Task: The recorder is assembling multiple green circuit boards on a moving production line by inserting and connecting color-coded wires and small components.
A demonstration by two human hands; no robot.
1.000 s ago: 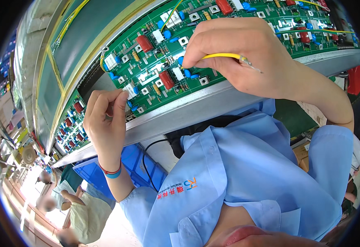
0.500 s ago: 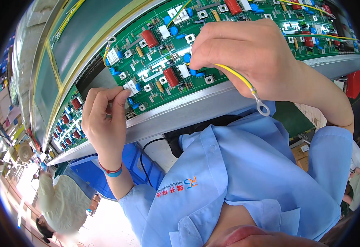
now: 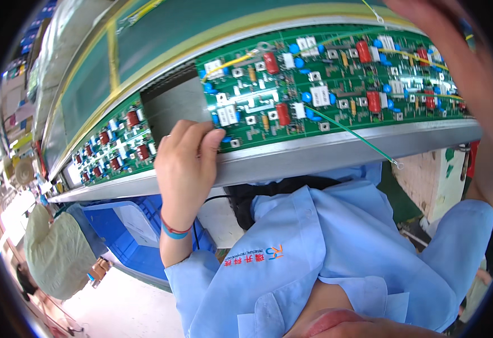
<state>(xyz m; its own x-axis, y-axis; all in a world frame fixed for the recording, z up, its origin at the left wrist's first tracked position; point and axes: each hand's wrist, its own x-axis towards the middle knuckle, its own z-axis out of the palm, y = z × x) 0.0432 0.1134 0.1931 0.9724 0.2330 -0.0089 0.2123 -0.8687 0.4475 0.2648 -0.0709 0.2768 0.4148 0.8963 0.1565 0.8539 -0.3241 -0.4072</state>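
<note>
My left hand (image 3: 185,160) grips the lower left corner of a green circuit board (image 3: 258,127), with thumb and curled fingers at its edge. Blue discs, red blocks and white parts crowd that board. From its middle a yellow-green wire (image 3: 353,132) with a ring terminal (image 3: 398,165) runs out over the metal rail (image 3: 314,145). Another yellow wire (image 3: 232,60) with a ring end lies across the upper left of the board. My right hand (image 3: 435,28) is raised at the top right, smeared by motion, its fingers out of the picture.
More boards (image 3: 427,104) with wires continue rightward along the rail. Left of my hand, a gap (image 3: 179,107) parts this board from another populated board (image 3: 114,143). A blue bin (image 3: 136,225) stands below the rail, and a person in pale clothing (image 3: 60,253) is at the left.
My right hand has let go of the yellow-green wire and moved up and right. The wire now hangs over the rail. My left hand stays at the board's corner; the view has shifted.
</note>
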